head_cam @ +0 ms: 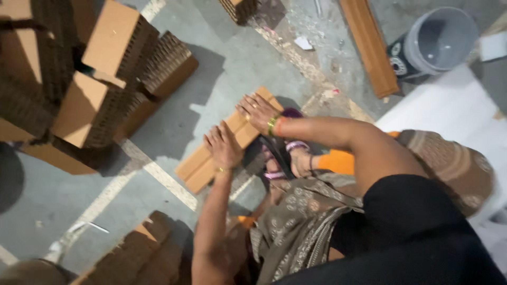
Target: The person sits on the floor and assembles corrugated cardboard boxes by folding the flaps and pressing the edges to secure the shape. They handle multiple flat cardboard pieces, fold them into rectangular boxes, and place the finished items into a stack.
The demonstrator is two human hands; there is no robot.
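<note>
Nearest the camera hung a black sleeve (422, 232) and patterned brown cloth (296, 221). Below lay a grey concrete floor (222, 58) crossed by a pale painted line (158, 174). Stacked honeycomb cardboard blocks (100, 79) crowded the upper left, more sat at the bottom edge, and a grey bucket (438, 39) stood beside a long brown strip (369, 45). Both hands pressed flat, fingers spread, on a tan grooved board (203, 163) lying on the floor: left hand (223, 148), right hand (259, 112).

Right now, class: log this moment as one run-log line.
left hand: flat on brown slab | right hand: flat on the slab's far end | slab: on concrete floor | nearby: honeycomb blocks, grey bucket
</note>
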